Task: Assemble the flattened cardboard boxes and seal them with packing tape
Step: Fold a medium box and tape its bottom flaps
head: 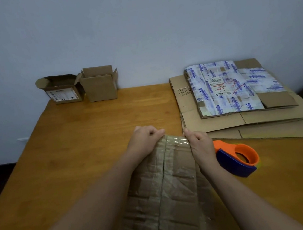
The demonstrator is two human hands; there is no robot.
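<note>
A worn brown cardboard box (169,187), covered in old clear tape, stands in front of me on the wooden table (83,137). My left hand (144,139) grips its far top edge at the left corner with curled fingers. My right hand (200,143) grips the same far edge at the right corner. An orange and blue tape dispenser (238,159) lies on the table just right of my right wrist. A stack of flattened boxes (243,105) lies at the right; the top one carries blue-printed tape and a label.
Two small assembled boxes with open top flaps stand at the table's far left by the wall, one labelled (62,92), one plain (101,85). A pale wall runs behind the table. Dark floor shows past the left edge.
</note>
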